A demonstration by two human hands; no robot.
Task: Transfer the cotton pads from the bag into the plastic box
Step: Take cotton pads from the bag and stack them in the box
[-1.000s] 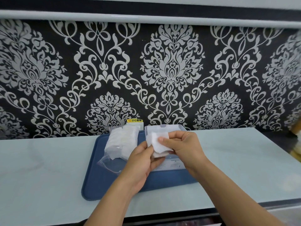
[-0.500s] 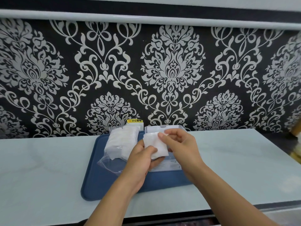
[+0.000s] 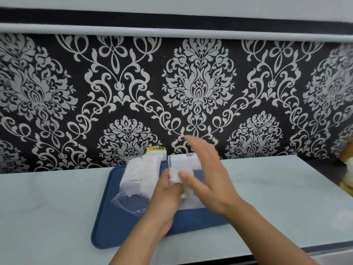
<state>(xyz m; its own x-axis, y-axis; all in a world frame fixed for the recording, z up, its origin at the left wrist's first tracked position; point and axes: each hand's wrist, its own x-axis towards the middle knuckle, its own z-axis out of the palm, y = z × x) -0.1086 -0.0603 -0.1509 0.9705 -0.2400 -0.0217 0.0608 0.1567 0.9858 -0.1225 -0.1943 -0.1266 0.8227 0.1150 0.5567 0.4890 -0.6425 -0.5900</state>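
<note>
A clear bag [image 3: 140, 176] packed with white cotton pads lies on the left part of a blue tray [image 3: 114, 232]. To its right stands the clear plastic box [image 3: 184, 161], its upright lid facing me. My left hand [image 3: 166, 199] grips a small stack of white cotton pads [image 3: 176, 175] over the box's near side. My right hand [image 3: 206, 175] is blurred, fingers straight and spread, its thumb against the pads. The box's inside is hidden by my hands.
The tray rests on a pale counter [image 3: 47, 211] against black-and-white patterned wallpaper. A white wall socket with a yellow warning sticker [image 3: 155, 149] sits behind the bag. Some yellowish items [image 3: 348, 169] lie at the far right edge.
My right hand has let go of the pads and opened flat, swinging up over the box. My left hand now holds the stack by itself.
</note>
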